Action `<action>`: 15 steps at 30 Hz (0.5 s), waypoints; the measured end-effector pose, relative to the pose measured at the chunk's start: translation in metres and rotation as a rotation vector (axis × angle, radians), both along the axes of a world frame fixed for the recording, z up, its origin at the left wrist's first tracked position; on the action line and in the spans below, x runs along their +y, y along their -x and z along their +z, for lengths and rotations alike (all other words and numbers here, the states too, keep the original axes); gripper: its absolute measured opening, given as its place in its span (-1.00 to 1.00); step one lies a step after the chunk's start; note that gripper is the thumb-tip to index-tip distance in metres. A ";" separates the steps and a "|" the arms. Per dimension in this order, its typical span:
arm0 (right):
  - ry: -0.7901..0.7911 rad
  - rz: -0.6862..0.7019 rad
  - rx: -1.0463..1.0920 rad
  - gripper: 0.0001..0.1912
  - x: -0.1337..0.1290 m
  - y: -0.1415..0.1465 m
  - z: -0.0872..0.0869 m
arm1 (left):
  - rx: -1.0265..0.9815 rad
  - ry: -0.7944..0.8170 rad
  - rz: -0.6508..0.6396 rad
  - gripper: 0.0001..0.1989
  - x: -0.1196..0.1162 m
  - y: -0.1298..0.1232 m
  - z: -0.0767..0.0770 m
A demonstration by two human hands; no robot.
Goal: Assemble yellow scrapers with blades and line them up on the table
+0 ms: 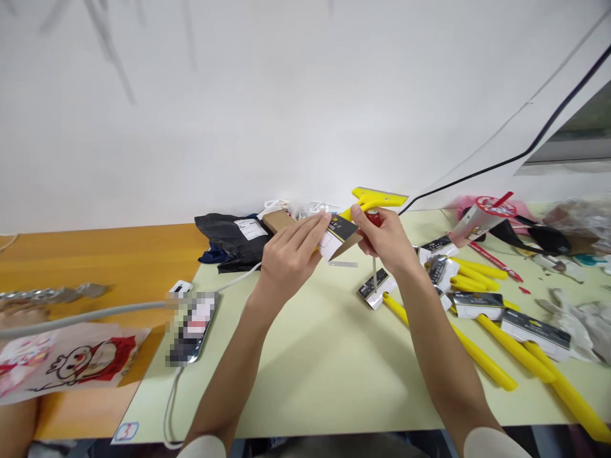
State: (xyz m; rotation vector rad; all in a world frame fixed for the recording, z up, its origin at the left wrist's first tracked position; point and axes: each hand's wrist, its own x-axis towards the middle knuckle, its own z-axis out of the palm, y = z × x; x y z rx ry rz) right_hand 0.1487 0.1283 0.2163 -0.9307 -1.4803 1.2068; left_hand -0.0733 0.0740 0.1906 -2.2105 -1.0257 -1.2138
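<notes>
Above the table my left hand [291, 254] is closed round the handle of a yellow scraper [379, 198], whose wide head with a metal blade edge points to the right. A black-and-white card sleeve [337, 235] sits on the handle beside my left fingertips. My right hand [386, 236] grips a red-handled screwdriver [373, 218], its shaft pointing down. The right thumb also touches the scraper's neck. Below, a thin metal strip [344, 264] lies on the table. Several yellow scrapers with carded heads [477, 304] lie to the right of my right forearm.
A phone [196, 327] with a cable lies left, and a black parcel bag [231, 238] sits by the wall. At right stand a drink cup [480, 219] and crumpled plastic [580, 222]. Another person's hand [21, 316] and a printed bag [86, 364] are at far left.
</notes>
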 end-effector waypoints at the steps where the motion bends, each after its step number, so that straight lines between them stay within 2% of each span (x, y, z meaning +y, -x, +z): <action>1: -0.021 -0.005 -0.020 -0.34 -0.001 -0.004 0.003 | -0.002 -0.020 -0.004 -0.37 0.000 0.000 0.001; 4: -0.018 0.049 -0.051 -0.35 -0.005 -0.019 0.011 | -0.008 -0.081 -0.030 -0.39 0.000 -0.002 0.001; 9: 0.086 0.301 -0.001 -0.40 -0.017 -0.018 0.013 | 0.024 -0.119 -0.051 -0.43 -0.006 -0.008 -0.004; 12: 0.033 0.291 -0.018 -0.45 -0.022 -0.007 0.013 | 0.024 -0.087 -0.058 -0.39 -0.008 -0.009 -0.002; 15: 0.017 0.196 -0.003 -0.36 -0.019 -0.001 0.013 | -0.042 0.044 -0.086 -0.34 -0.009 -0.003 0.003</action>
